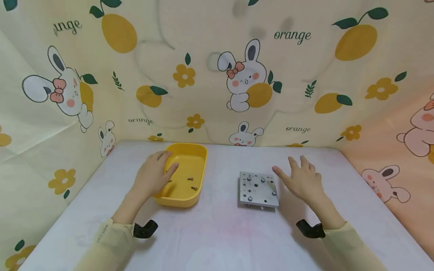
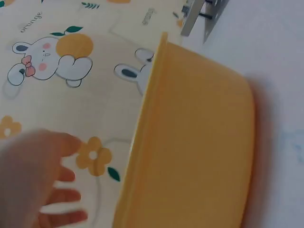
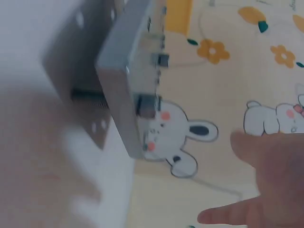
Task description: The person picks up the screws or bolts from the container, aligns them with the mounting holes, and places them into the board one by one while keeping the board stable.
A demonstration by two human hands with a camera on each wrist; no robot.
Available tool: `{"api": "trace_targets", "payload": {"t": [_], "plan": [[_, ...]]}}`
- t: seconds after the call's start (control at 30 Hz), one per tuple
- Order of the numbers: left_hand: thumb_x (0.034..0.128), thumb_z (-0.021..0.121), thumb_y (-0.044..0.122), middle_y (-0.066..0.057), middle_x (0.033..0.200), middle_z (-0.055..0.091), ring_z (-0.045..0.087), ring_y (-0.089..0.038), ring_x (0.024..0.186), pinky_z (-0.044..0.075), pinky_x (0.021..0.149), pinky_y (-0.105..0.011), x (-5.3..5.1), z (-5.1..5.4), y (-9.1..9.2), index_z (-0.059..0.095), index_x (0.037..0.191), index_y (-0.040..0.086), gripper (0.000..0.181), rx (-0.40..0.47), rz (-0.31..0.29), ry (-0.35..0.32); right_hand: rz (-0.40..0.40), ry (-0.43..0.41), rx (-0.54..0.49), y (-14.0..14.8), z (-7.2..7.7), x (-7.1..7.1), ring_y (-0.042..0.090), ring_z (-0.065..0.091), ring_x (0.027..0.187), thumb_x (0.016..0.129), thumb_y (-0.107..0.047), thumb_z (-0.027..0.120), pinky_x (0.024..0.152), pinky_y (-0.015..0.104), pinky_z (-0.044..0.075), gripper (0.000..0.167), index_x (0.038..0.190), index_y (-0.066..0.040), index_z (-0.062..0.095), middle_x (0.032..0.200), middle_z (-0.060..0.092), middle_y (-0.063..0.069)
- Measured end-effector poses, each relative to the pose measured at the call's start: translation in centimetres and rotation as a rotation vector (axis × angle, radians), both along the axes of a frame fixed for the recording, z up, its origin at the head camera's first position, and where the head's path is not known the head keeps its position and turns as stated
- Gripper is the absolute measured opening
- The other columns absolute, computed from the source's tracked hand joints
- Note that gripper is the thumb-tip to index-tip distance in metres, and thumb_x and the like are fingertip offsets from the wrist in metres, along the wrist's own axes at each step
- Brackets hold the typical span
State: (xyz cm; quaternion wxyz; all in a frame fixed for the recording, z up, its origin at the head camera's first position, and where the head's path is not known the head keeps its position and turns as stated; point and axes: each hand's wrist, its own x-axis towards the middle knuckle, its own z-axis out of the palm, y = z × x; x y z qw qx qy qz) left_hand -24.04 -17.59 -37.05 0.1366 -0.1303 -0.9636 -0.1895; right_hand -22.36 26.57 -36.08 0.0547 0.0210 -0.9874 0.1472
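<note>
Governing relation, as judged: the metal plate point(image 1: 261, 194) to the right grip point(image 1: 303, 182). The plate, fitted with bolts, rests on the desk point(image 1: 217, 233) directly left of the right grip, on its thumb side; the right wrist view shows the grip higher and not in contact. The plate is nearly square, no distinct long axis noted. The right hand is the nearer; the left is well apart. Right grip: released, fingers extended, nothing held. Left grip point(image 1: 152, 173): likewise released, poised over the left rim of the yellow tray point(image 1: 179, 203), whose long axis runs away from the person. Loose screws point(image 1: 190, 178) lie inside, right of that grip.
</note>
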Motion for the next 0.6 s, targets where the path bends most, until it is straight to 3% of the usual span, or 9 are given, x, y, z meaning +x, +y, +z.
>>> {"api": "trace_targets", "payload": {"t": [0.13, 0.27, 0.4, 0.5, 0.6], "plan": [[0.0983, 0.062, 0.03, -0.017, 0.127, 0.059, 0.055, -0.035, 0.115, 0.047, 0.092, -0.053, 0.1, 0.2, -0.1, 0.061, 0.127, 0.002, 0.04, 0.173, -0.117, 0.002, 0.062, 0.008, -0.17, -0.3, -0.4, -0.1, 0.054, 0.045, 0.118, 0.098, -0.053, 0.051, 0.089, 0.065, 0.041, 0.075, 0.136, 0.011, 0.046, 0.134, 0.043, 0.038], [0.0947, 0.068, 0.021, -0.012, 0.116, 0.065, 0.062, -0.027, 0.101, 0.053, 0.081, -0.044, 0.0, -0.3, -0.1, 0.066, 0.119, 0.003, 0.03, 0.273, -0.254, -0.077, 0.058, -0.151, -0.459, -0.6, -1.3, -0.3, 0.037, 0.063, 0.096, 0.098, -0.035, 0.06, 0.078, 0.047, 0.054, 0.058, 0.131, 0.012, 0.049, 0.118, 0.058, 0.029], [0.0921, 0.071, 0.015, -0.012, 0.113, 0.067, 0.065, -0.02, 0.093, 0.054, 0.079, -0.038, -0.5, -1.5, 0.2, 0.067, 0.116, 0.001, 0.028, 0.283, -0.359, -0.182, -0.037, -0.318, -0.735, -0.9, -2.3, -0.5, 0.025, 0.063, 0.082, 0.098, -0.026, 0.06, 0.072, 0.039, 0.056, 0.052, 0.132, 0.012, 0.045, 0.107, 0.061, 0.021], [0.0905, 0.073, 0.013, -0.012, 0.111, 0.068, 0.066, -0.018, 0.09, 0.054, 0.079, -0.034, -0.8, -2.3, 0.9, 0.068, 0.114, 0.0, 0.028, 0.297, -0.41, -0.244, -0.078, -0.343, -0.807, -0.8, -3.0, -0.6, 0.02, 0.064, 0.076, 0.097, -0.02, 0.06, 0.071, 0.037, 0.056, 0.05, 0.132, 0.012, 0.045, 0.106, 0.062, 0.018], [0.0887, 0.075, 0.013, -0.012, 0.11, 0.068, 0.066, -0.018, 0.091, 0.054, 0.078, -0.029, -0.9, -2.7, 1.6, 0.068, 0.114, 0.0, 0.029, 0.346, -0.421, -0.312, -0.092, -0.354, -0.872, -0.5, -3.7, -0.7, 0.018, 0.063, 0.076, 0.096, -0.014, 0.06, 0.071, 0.036, 0.056, 0.046, 0.131, 0.012, 0.047, 0.104, 0.064, 0.015]]}}
